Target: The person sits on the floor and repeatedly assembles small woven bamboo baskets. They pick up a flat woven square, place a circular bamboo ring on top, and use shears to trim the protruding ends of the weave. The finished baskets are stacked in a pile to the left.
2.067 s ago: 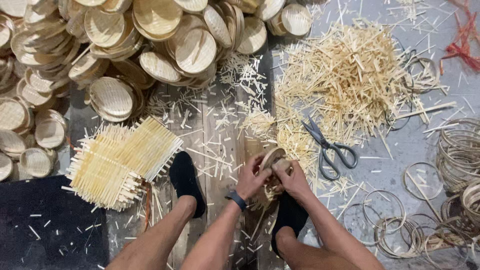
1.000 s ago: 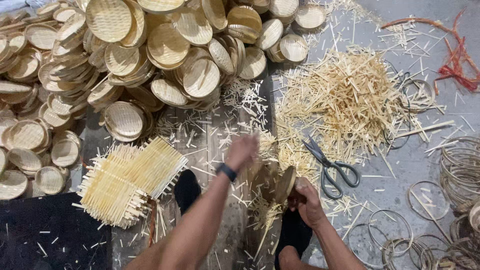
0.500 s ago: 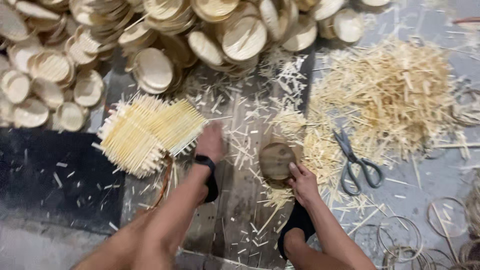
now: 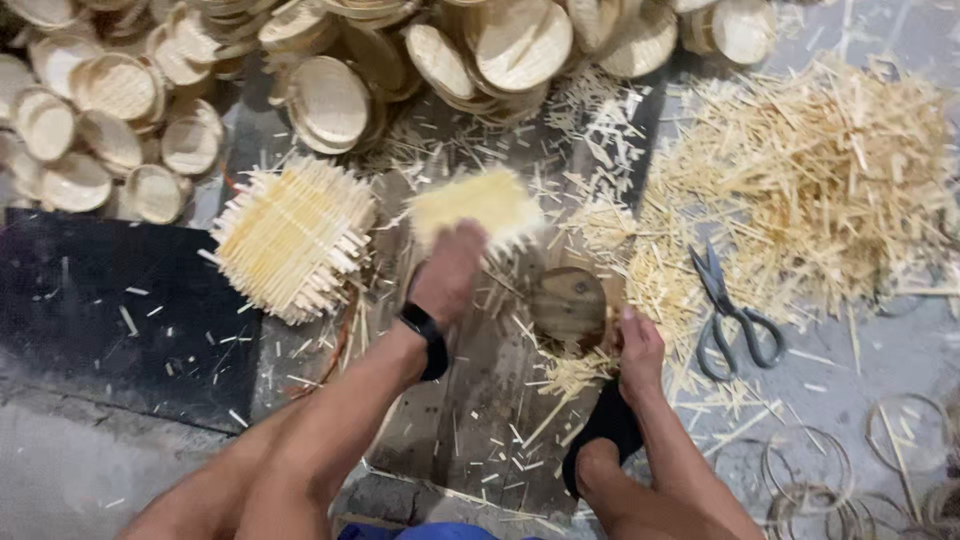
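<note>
Left hand (image 4: 450, 272) lifting a blurred woven bamboo mat (image 4: 475, 205) off beside the mat stack (image 4: 292, 238), right hand (image 4: 638, 345) gripping a round wooden mould (image 4: 570, 308), scissors (image 4: 730, 312) near the sliver pile (image 4: 810, 170)

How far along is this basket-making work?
Done: many finished round baskets lie heaped at the top. In hand: the left hand lifts one woven mat off the stack of mats, while the right hand rests on a round wooden mould. Left: the stack and loose rings.
</note>
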